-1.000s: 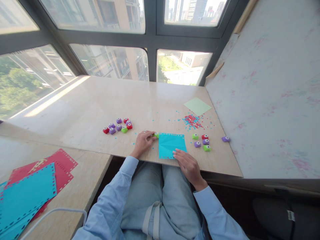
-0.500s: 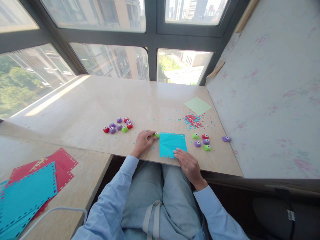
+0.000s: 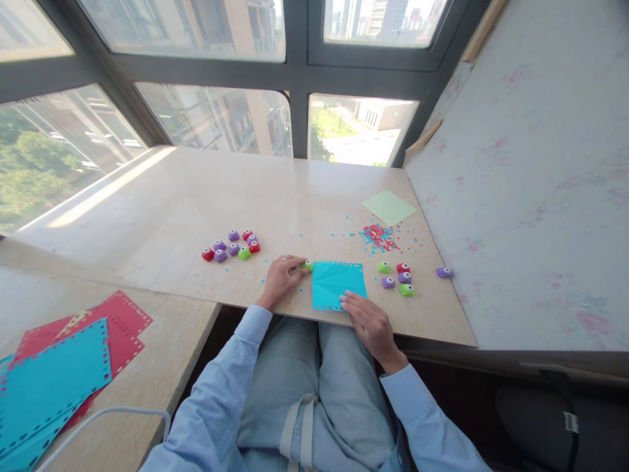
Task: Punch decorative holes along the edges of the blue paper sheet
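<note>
My left hand (image 3: 281, 280) is closed on the green punch (image 3: 307, 265), which sits touching the left edge of the cyan sheet (image 3: 338, 284). My right hand (image 3: 369, 321) lies flat, fingers extended, pinning the sheet's near right corner to the bench (image 3: 196, 203).

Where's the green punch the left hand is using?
In the head view the green punch sits at the upper left corner of the turquoise paper square, at the left hand's fingertips, near the table's front edge.

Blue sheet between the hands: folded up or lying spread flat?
Spread flat: the blue sheet lies open on the table, crease lines visible, right hand pressing its near edge.
</note>
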`<state>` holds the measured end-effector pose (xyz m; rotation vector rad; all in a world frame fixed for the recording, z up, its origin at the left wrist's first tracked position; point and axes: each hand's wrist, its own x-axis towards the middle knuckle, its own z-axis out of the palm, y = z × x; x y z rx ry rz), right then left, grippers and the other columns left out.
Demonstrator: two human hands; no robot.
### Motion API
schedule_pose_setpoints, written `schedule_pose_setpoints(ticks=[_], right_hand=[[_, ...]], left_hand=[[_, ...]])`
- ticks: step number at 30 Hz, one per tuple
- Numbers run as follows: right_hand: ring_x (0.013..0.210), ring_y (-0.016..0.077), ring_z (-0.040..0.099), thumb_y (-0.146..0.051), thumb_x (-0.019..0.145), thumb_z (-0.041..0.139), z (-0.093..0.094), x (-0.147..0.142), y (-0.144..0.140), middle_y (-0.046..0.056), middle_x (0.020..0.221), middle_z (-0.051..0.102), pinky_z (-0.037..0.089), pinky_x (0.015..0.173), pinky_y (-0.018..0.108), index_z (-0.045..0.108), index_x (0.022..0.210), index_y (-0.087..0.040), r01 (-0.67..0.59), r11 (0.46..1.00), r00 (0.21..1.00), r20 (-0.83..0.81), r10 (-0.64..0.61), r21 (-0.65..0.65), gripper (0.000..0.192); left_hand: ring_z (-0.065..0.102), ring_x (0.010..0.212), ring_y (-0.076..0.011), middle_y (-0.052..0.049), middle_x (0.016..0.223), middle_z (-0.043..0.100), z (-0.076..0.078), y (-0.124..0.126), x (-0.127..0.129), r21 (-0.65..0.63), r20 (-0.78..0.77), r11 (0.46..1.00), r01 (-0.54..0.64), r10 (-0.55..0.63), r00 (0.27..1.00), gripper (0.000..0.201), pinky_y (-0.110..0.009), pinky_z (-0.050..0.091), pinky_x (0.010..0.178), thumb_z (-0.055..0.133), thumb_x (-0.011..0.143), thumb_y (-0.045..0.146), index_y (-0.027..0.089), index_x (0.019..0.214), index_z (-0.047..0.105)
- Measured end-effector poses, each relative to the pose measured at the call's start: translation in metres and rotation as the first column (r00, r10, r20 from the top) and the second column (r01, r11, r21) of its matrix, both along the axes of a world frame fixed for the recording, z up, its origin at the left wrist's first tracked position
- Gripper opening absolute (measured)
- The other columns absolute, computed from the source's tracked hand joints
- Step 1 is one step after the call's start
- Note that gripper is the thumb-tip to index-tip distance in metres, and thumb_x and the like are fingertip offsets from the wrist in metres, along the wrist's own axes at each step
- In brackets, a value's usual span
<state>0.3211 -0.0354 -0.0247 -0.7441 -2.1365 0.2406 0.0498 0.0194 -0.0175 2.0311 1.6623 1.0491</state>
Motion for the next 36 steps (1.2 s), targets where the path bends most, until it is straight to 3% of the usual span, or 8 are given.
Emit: schedule_pose_setpoints(ticks=[24,36], right_hand=[[0.121,0.0209,0.061,-0.003,0.092,0.051,-0.0031,0.0015,-0.0017,0.008,0.119,0.071,0.055,0.098,0.040,0.064,0.123,-0.023,-0.001,1.000,1.000,-0.015,0.000,-0.014,0.040],[0.121,0.0214,0.061,-0.004,0.091,0.053,0.0000,0.0012,-0.0011,0.005,0.118,0.072,0.054,0.098,0.042,0.067,0.119,-0.025,-0.012,1.000,0.997,0.079,0.014,-0.018,0.037]], left_hand=[[0.065,0.091,-0.0216,-0.005,0.099,0.074,-0.0007,-0.0006,0.0003,-0.002,0.024,1.000,-0.008,0.008,1.000,0.022,-0.036,0.049,0.083,0.069,0.084,0.030,0.024,0.105,0.074],[0.066,0.091,-0.0216,-0.006,0.099,0.074,-0.0041,0.0009,-0.0011,0.027,0.006,1.000,0.012,-0.013,1.000,0.022,-0.035,0.049,0.083,0.070,0.083,0.027,0.022,0.104,0.073]])
